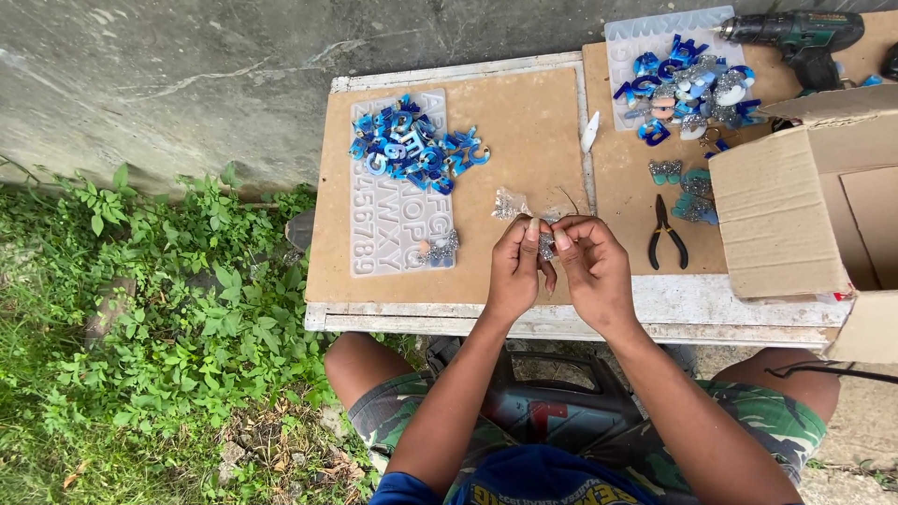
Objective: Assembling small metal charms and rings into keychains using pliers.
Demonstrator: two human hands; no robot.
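Observation:
My left hand [514,271] and my right hand [591,269] meet over the near edge of a low brown board table [524,122]. Together they pinch a small glittery silver piece [546,246] between the fingertips. A small clear bag with silver bits [510,203] lies just beyond my hands. Black pliers [667,234] rest to the right of my right hand.
A clear silicone letter mould [398,229] carries a heap of blue resin letters [412,148]. A second mould [655,37] at the back right holds more blue and silver pieces [690,84]. A cordless drill [800,36] and an open cardboard box [814,196] sit at right. Weeds [140,309] grow at left.

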